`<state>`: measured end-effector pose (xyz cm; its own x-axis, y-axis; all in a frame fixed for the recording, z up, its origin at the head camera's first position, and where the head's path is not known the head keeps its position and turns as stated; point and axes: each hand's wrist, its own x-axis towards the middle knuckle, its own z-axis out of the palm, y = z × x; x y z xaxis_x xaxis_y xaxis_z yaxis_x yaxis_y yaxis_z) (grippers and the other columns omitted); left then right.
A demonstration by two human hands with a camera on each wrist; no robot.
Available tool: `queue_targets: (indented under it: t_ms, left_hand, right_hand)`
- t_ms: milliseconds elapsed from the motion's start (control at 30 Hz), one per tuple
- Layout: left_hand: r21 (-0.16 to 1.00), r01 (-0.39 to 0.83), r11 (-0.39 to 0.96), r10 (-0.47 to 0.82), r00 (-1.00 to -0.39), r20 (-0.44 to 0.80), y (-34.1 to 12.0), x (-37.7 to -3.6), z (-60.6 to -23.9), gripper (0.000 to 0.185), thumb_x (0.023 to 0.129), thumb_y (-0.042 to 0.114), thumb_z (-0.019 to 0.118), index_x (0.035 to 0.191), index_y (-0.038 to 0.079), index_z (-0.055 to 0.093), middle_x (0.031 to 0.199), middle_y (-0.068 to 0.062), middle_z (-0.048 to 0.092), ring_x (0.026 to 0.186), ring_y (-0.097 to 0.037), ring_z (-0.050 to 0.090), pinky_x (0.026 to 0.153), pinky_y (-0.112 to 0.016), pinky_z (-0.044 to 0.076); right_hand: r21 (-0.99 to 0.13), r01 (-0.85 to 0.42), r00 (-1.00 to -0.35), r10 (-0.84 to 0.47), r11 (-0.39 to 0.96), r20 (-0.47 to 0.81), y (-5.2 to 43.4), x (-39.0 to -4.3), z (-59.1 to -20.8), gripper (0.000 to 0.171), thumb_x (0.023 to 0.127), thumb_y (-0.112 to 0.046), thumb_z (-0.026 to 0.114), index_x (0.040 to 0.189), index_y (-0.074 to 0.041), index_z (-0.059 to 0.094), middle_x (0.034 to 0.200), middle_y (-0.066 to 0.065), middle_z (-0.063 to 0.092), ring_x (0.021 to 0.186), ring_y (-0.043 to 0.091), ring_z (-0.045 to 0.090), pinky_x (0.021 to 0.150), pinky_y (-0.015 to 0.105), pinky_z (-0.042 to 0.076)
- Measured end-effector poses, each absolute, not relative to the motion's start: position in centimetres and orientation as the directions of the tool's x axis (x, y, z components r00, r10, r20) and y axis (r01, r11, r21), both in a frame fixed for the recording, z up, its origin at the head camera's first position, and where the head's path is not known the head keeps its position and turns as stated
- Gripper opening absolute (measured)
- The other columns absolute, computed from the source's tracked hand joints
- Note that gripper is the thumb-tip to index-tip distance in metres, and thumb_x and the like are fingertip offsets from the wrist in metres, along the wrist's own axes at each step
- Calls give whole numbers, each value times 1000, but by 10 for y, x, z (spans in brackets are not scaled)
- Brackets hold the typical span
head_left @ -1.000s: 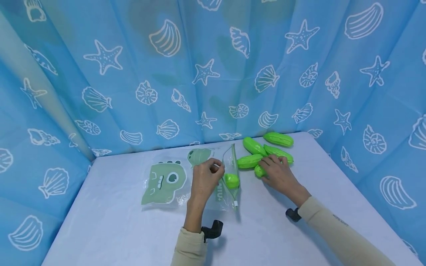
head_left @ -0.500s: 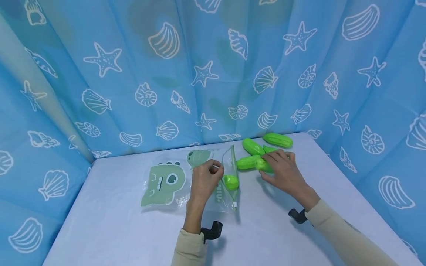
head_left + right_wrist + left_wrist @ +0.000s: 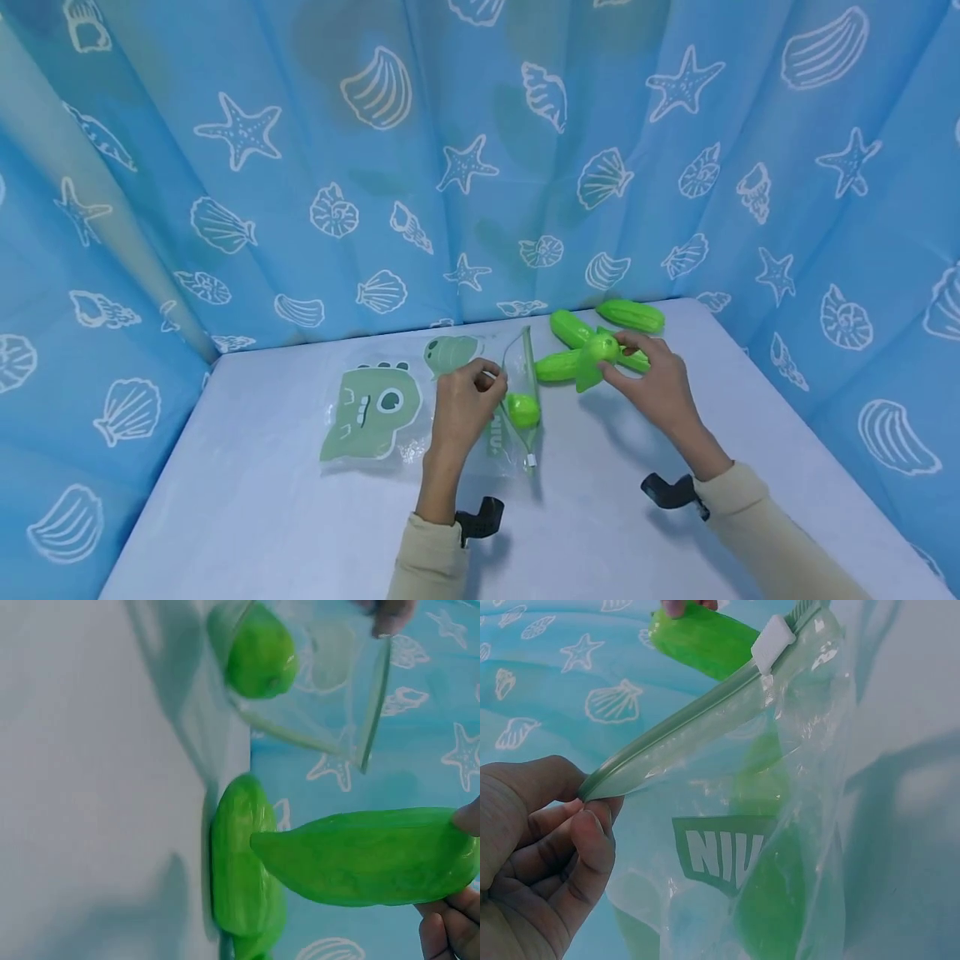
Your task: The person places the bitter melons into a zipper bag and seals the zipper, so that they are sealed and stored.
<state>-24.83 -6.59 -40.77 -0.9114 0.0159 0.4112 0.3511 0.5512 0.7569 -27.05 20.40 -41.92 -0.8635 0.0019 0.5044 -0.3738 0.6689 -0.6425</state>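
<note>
A clear zip bag [image 3: 371,412] printed with green dinosaur shapes lies on the table, its mouth spread at the right end. My left hand [image 3: 463,404] pinches the bag's green rim between thumb and fingers, as the left wrist view shows. Inside rests one bright green cucumber [image 3: 261,656]. Right of the mouth, my right hand [image 3: 660,383] holds another cucumber [image 3: 367,859] by one end, fingers and thumb on opposite sides. Its pointed free end tips downward, clear of the table. A white zip slider [image 3: 772,643] sits on the rim near the lower corner.
Several more cucumbers [image 3: 558,367] lie grouped behind the held one, with another cucumber [image 3: 630,315] at the table's back edge. The white table [image 3: 247,533] meets a blue shell-patterned curtain [image 3: 420,167] behind and at both sides.
My right hand has taken hold of a cucumber from the group, raised it and tilted its free end down toward the bag side. My left hand stays at the bag rim.
</note>
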Motion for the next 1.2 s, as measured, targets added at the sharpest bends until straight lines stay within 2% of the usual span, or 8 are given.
queue_targets:
  t_ms: [133, 300, 567, 767, 933, 1200]
  left_hand:
    - [757, 339, 558, 19, -917, 397, -65, -249, -408, 10, 84, 17, 64, 89, 9, 68, 63, 3, 62, 41, -4, 51, 40, -21, 44]
    - [756, 338, 561, 26, -920, 392, -64, -251, -408, 11, 84, 18, 63, 89, 9, 67, 63, 4, 62, 41, -4, 52, 41, -21, 45]
    - [766, 327, 554, 18, -924, 382, -65, -250, -411, 10, 84, 17, 64, 89, 9, 68, 63, 4, 62, 41, -5, 51, 41, -21, 45]
    - [767, 319, 556, 3, -924, 383, -68, -249, -410, 10, 84, 17, 64, 89, 9, 67, 63, 3, 63, 41, -5, 52, 40, -21, 45]
    - [770, 316, 555, -14, -921, 388, -72, -250, -407, 10, 84, 18, 64, 89, 10, 67, 64, 4, 62, 41, -5, 52, 40, -21, 45]
    - [781, 304, 546, -22, -926, 376, -74, -249, -407, 11, 84, 18, 63, 88, 9, 67, 63, 3, 62, 43, -6, 53, 41, -21, 46]
  right_hand:
    - [-721, -300, -909, 41, 624, 414, 204, -267, -419, 53, 78, -40, 70, 122, -12, 57, 108, 7, 57, 102, 24, 51, 86, 48, 36]
    - [-746, -313, -902, 61, 588, 427, 204, -268, -416, 52, 78, -41, 71, 121, -13, 60, 111, 3, 58, 101, 21, 51, 83, 47, 37]
    - [-859, -221, -936, 145, 461, 319, 201, -264, -418, 53, 78, -46, 69, 121, -16, 60, 105, 1, 62, 98, 18, 52, 78, 31, 39]
    - [-872, -226, -938, 143, 434, 315, 194, -264, -415, 52, 79, -44, 68, 120, -14, 60, 103, 3, 63, 99, 21, 53, 79, 29, 38]
    - [-870, -240, -934, 143, 430, 328, 187, -267, -415, 51, 79, -43, 69, 120, -14, 61, 102, 4, 63, 94, 16, 53, 78, 26, 40]
    - [-918, -147, -958, 180, 369, 225, 181, -266, -422, 55, 74, -49, 70, 119, -19, 61, 99, 1, 62, 95, 10, 53, 79, 24, 44]
